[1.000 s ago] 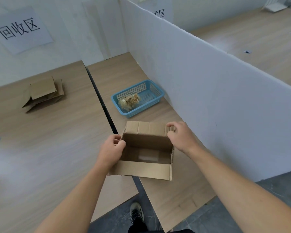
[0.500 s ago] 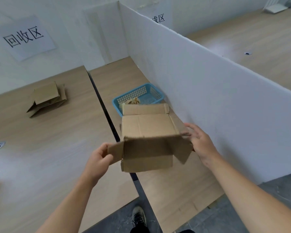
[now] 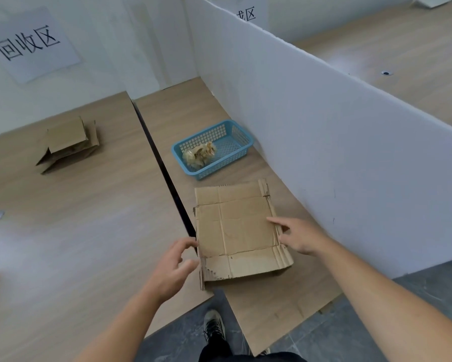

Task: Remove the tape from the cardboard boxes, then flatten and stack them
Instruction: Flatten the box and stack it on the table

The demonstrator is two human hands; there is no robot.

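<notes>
A flattened cardboard box (image 3: 238, 228) lies on the right-hand table in front of me, flaps spread at its near and far ends. My right hand (image 3: 296, 237) rests at its right edge, forefinger stretched onto the cardboard. At the box's left edge is my left hand (image 3: 177, 262), fingers loosely bent with the tips touching the edge; it grips nothing. A stack of flattened boxes (image 3: 68, 143) lies on the left table, far left. A blue plastic basket (image 3: 235, 155) beyond the box holds a crumpled wad of tape (image 3: 198, 154).
A dark gap (image 3: 164, 173) runs between the two wooden tables. A white partition wall (image 3: 324, 142) borders the right table. A paper sign (image 3: 34, 45) hangs on the back wall. My shoe (image 3: 214, 327) shows on the grey floor below.
The box was open and upright in both hands, then tipped over and collapsed; now it lies flat on the table with both hands loosened at its side edges.
</notes>
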